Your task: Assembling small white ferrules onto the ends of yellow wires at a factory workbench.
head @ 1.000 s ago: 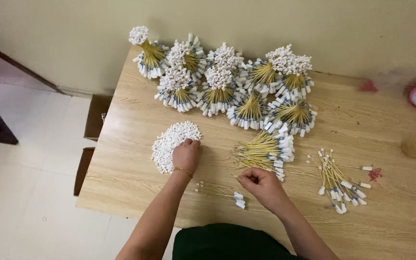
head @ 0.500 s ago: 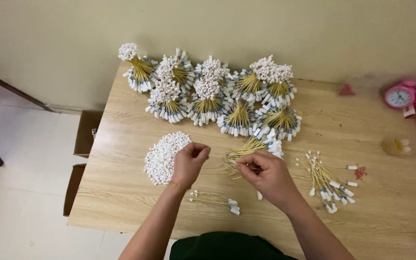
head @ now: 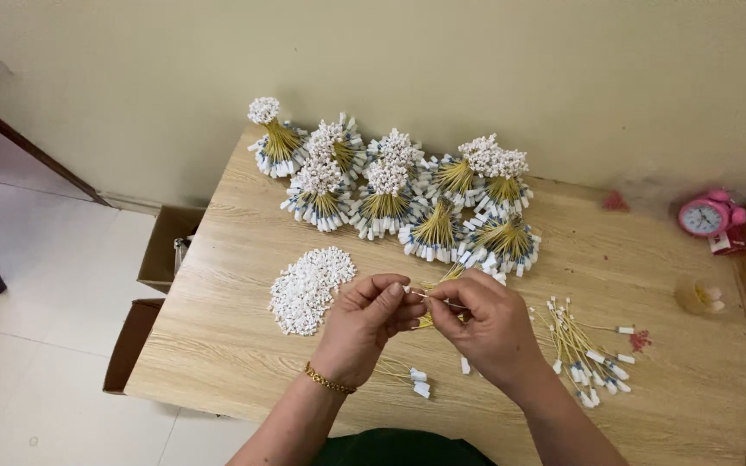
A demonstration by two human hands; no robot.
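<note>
While you look down at the wooden table (head: pixel 243 362), the parts lie as follows.

Left hand: your left hand (head: pixel 363 328), at lower centre of the frame, has its fingertips pinched on the white-tipped end of a thin stick (head: pixel 429 298); a gold bracelet (head: pixel 330 380) circles the wrist.

Right hand: your right hand (head: pixel 489 332), just right of the left, is closed with thumb and forefinger on the same stick, the two hands nearly touching.

Stick: held level between both hands, above the table at centre frame.

Loose caps: a heap of small white caps (head: pixel 308 289) lies just left of your left hand.

Finished bundles: tied bundles of yellow sticks (head: pixel 390 185) stand in the upper centre, by the wall.

Loose sticks: a scatter of capped sticks (head: pixel 584 354) lies right of your right hand.

Far right: a pink alarm clock (head: pixel 705 216) and a small cup (head: pixel 697 296).
</note>
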